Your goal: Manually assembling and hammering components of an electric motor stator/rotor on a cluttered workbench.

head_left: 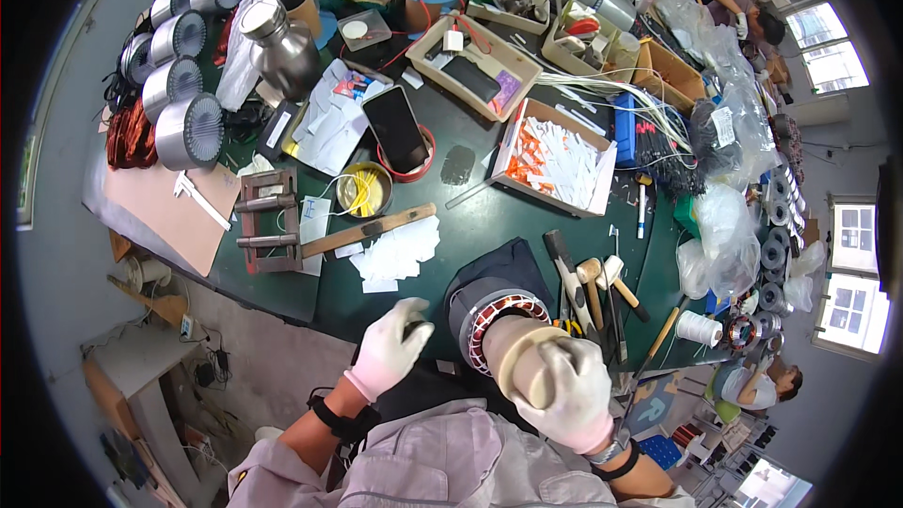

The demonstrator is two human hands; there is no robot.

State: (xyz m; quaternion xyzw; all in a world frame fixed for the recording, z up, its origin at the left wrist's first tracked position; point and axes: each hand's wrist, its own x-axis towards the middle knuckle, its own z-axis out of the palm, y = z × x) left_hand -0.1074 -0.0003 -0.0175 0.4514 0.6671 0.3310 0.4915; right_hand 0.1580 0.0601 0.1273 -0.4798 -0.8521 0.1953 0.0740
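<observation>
Presently the motor stator (497, 315) (steel ring, copper windings) sits at the bench's six o'clock edge. The right hand (572, 393), gloved, is clenched round a wooden mallet (527, 357) set against it. The left hand (393, 346), at nine o'clock of it, is curled on a small dark object. Judged heavy and rigid; grip the steel rim, as the windings look fragile.

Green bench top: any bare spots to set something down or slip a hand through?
Bare green bench lies between the phone on the red ring, the box of white and orange strips and the paper slips. Another patch sits left of the left hand. The far edge and the hammers are crowded.
</observation>
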